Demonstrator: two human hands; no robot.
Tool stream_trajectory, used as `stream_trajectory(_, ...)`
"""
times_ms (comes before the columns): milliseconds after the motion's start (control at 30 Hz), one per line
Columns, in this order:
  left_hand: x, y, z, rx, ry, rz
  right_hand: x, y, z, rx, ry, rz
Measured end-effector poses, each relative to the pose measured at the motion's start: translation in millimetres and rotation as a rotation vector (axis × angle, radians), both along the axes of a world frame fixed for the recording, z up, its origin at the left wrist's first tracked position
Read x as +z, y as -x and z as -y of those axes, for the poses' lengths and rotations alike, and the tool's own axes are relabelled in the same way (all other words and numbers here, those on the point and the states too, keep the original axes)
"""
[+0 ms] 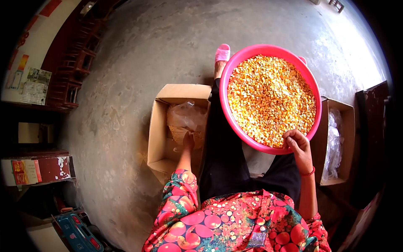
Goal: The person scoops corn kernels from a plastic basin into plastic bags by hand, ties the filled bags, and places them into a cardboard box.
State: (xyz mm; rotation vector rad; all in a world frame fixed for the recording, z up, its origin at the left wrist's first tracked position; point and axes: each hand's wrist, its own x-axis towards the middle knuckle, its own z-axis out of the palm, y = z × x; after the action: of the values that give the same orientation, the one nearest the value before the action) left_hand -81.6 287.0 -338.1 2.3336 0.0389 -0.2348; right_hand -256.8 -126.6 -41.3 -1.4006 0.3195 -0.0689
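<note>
A pink basin [225, 110] full of yellow-orange corn kernels [273, 98] rests over my lap and legs. At its near right rim is my right hand [299, 148], thumb and fingers pinched together above the kernels. Whatever is between those fingertips is too small to tell. My left hand [188, 142] reaches down into an open cardboard box [157, 130] on the left, its fingers bunched against a clear plastic bag [187, 115]. Some yellow kernels show through and beside that bag. What the left fingers hold is hidden.
Right of the basin stands a second cardboard box [346, 143] with crumpled clear plastic [333, 145] inside. Wooden chairs [75, 63] line the left wall. A teal case [77, 231] lies at lower left. Dark furniture [375, 122] is at the right edge, over a concrete floor [113, 138].
</note>
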Motion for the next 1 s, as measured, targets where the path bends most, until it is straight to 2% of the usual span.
stream_trajectory(133,31,-7,6,0.002,0.268,0.003,-6,-2,-2,-0.059,0.005,-0.059)
stream_trajectory(167,22,-5,-2,-0.001,0.261,0.001,-6,-4,0,-0.042,-0.023,-0.090)
stream_trajectory(233,-9,4,-21,-0.201,-0.047,0.233,-13,-7,2,-0.023,-0.044,-0.092)
stream_trajectory(267,0,8,-22,-0.205,-0.046,0.233,-14,-7,3,-0.027,-0.043,-0.092)
stream_trajectory(333,27,15,-27,0.228,-0.240,0.208,-16,-6,4,0.041,0.054,-0.102)
stream_trajectory(367,30,20,-33,0.225,-0.241,0.204,-14,-7,2,0.044,0.098,-0.087)
stream_trajectory(433,36,26,-46,0.760,-0.385,-0.002,-16,-6,2,0.038,0.101,-0.081)
stream_trajectory(467,34,27,-48,0.758,-0.390,0.006,-17,-6,1,0.029,0.108,-0.068)
stream_trajectory(500,22,26,-49,1.035,0.014,-0.221,-17,-7,-1,0.008,0.116,-0.078)
stream_trajectory(567,-10,23,-42,1.090,0.581,-0.496,-20,-7,-2,0.008,0.153,-0.061)
stream_trajectory(600,-37,20,-40,0.901,0.715,-0.536,-21,-6,-1,0.018,0.198,-0.052)
stream_trajectory(633,-85,5,-46,0.612,0.677,-0.543,-20,-7,-1,0.005,0.202,-0.052)
stream_trajectory(700,-102,-9,-19,0.314,0.634,-0.544,-17,-7,-4,0.021,0.217,-0.044)
stream_trajectory(767,-29,-6,59,-0.019,0.403,-0.374,-18,-7,-3,0.024,0.221,-0.031)
stream_trajectory(800,-11,-4,61,-0.027,0.405,-0.371,-18,-6,-1,0.036,0.222,-0.020)
stream_trajectory(833,9,-5,59,0.111,0.349,-0.513,-17,-7,0,0.028,0.291,-0.003)
stream_trajectory(900,26,-11,40,0.255,0.273,-0.654,-18,-6,1,0.020,0.260,0.002)
stream_trajectory(967,39,-13,13,0.098,0.110,-0.588,-17,-6,0,0.028,0.216,-0.021)
stream_trajectory(1000,31,-9,-6,0.108,0.102,-0.589,-16,-6,0,0.027,0.219,-0.024)
